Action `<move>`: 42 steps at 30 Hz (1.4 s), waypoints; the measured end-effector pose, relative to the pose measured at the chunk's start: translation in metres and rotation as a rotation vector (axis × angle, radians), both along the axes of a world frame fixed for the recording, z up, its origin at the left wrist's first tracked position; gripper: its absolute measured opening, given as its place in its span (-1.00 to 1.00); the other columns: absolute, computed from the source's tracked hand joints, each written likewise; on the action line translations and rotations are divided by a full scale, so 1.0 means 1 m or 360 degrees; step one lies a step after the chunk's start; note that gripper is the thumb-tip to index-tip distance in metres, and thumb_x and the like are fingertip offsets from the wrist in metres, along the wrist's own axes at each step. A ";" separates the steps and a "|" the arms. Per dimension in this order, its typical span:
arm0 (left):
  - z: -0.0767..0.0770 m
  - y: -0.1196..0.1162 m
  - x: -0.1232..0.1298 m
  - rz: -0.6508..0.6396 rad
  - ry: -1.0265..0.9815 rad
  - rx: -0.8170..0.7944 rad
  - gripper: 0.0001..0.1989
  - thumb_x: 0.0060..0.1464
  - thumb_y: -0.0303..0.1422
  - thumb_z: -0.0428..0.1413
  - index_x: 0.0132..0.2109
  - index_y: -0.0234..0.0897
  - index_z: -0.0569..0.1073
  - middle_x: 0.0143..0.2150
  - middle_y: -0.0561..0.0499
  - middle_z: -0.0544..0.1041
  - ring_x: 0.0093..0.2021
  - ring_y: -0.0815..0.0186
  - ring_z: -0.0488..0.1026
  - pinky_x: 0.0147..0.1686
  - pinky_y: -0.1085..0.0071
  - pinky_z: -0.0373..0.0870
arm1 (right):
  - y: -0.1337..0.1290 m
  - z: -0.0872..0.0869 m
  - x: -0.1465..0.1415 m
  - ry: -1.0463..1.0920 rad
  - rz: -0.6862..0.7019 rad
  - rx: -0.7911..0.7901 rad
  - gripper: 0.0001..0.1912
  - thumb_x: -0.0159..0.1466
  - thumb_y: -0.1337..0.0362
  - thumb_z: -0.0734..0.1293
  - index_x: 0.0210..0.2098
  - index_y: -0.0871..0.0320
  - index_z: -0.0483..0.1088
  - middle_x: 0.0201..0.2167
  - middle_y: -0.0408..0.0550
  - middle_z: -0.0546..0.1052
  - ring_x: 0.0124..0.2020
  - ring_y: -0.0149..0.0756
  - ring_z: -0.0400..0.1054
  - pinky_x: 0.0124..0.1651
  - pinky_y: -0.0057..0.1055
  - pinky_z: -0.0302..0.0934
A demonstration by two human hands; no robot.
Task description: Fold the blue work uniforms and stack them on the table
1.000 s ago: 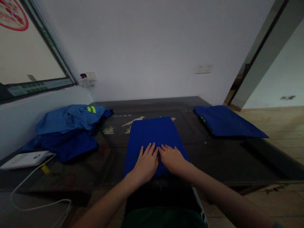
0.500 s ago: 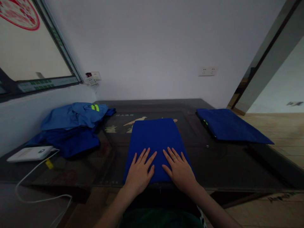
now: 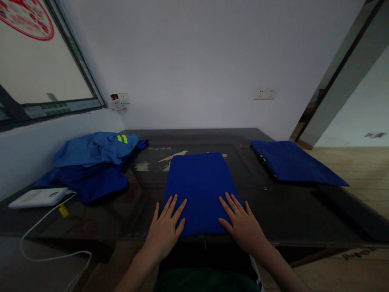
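Observation:
A folded blue garment (image 3: pixel 200 182) lies flat on the dark table in front of me, its near edge close to the table's front edge. My left hand (image 3: pixel 165 227) rests over its near left side, fingers spread. Over the near right side lies my right hand (image 3: pixel 241 223), also with fingers apart and a ring on one finger. Neither hand grips the cloth; both palms face down.
Another folded blue garment (image 3: pixel 294 162) lies on the table (image 3: pixel 258 207) at right. Crumpled blue clothes (image 3: pixel 94 162) are heaped at left, beside a white power bank (image 3: pixel 39 197) with a white cable (image 3: pixel 54 257) hanging off the front. A wall (image 3: pixel 188 73) stands behind.
My hands have slid apart and slightly toward me, from the middle of the folded garment to its side edges. The garment stays in place.

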State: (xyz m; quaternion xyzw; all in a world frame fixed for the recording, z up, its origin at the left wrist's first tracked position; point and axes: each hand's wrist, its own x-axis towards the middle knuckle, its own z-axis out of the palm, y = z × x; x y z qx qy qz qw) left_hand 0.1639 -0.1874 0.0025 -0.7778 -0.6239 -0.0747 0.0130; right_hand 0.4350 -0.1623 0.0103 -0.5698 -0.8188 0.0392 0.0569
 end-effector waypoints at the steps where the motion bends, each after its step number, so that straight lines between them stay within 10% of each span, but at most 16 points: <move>1: 0.004 0.002 -0.001 -0.0009 -0.0010 -0.0050 -0.47 0.28 -0.17 -0.14 0.37 0.04 0.05 0.41 -0.05 0.00 0.38 0.07 -0.02 0.26 -0.20 -0.12 | 0.002 0.004 0.001 0.0007 0.0014 -0.0038 -0.32 0.34 -0.10 0.11 0.35 0.02 -0.01 0.37 0.01 -0.02 0.38 -0.02 -0.15 0.29 0.22 -0.13; 8: 0.035 0.035 0.007 0.0010 -0.0126 -0.0042 -0.52 0.29 -0.14 -0.13 0.29 -0.10 0.25 0.30 -0.13 0.28 0.31 0.08 0.16 0.27 -0.22 -0.24 | 0.028 0.030 -0.004 0.0150 -0.0037 0.0077 -0.40 0.36 -0.06 0.09 0.29 0.09 0.17 0.34 0.09 0.11 0.37 -0.05 -0.10 0.31 0.12 -0.14; 16: 0.000 0.038 0.016 -0.0064 -0.0318 -0.0015 -0.48 0.29 -0.10 -0.15 0.34 0.00 0.13 0.41 -0.04 0.06 0.40 0.08 -0.08 0.30 -0.10 -0.15 | 0.039 -0.002 0.002 0.0337 0.0038 -0.0052 -0.44 0.35 0.01 0.14 0.29 0.00 0.16 0.36 0.01 0.08 0.39 -0.08 -0.17 0.34 0.13 -0.22; 22: 0.016 0.060 -0.019 0.0136 -0.1554 -0.0127 -0.52 0.15 -0.23 0.05 0.21 -0.16 0.32 0.36 -0.10 0.17 0.38 0.10 0.00 0.31 0.09 -0.03 | 0.065 0.006 0.046 0.1256 -0.0065 -0.0109 -0.44 0.23 0.07 0.25 0.20 0.05 0.26 0.27 0.09 0.25 0.29 -0.05 0.10 0.27 0.01 0.07; 29: 0.039 0.086 -0.057 0.0513 -0.2902 -0.0624 -0.48 0.06 -0.55 0.11 0.17 -0.20 0.30 0.00 -0.12 0.50 0.00 0.28 0.47 -0.01 0.34 0.38 | 0.084 0.026 0.067 0.2228 -0.0465 -0.0926 -0.41 0.17 0.20 0.36 0.17 0.06 0.19 0.06 0.12 0.41 0.02 -0.11 0.38 -0.08 -0.15 0.41; 37: 0.040 0.122 -0.060 0.0401 -0.2621 -0.1090 -0.89 0.01 -0.45 0.20 -0.26 -0.39 0.51 -0.33 -0.10 0.60 -0.37 0.28 0.52 -0.25 0.38 0.43 | 0.119 0.013 0.046 0.2268 -0.0331 -0.1384 -0.70 0.20 0.22 0.38 -0.09 0.18 0.40 -0.10 0.08 0.54 -0.24 -0.31 0.47 -0.10 -0.33 0.38; 42: 0.051 0.123 -0.050 0.0373 -0.2385 -0.1120 -0.52 -0.06 -0.33 0.27 0.04 -0.31 0.45 -0.10 -0.15 0.59 -0.19 0.16 0.54 -0.12 0.27 0.42 | 0.130 0.009 0.041 0.2033 -0.0405 -0.1405 -0.79 0.19 0.29 0.37 -0.17 0.21 0.43 -0.20 0.05 0.58 -0.34 -0.33 0.47 -0.20 -0.38 0.39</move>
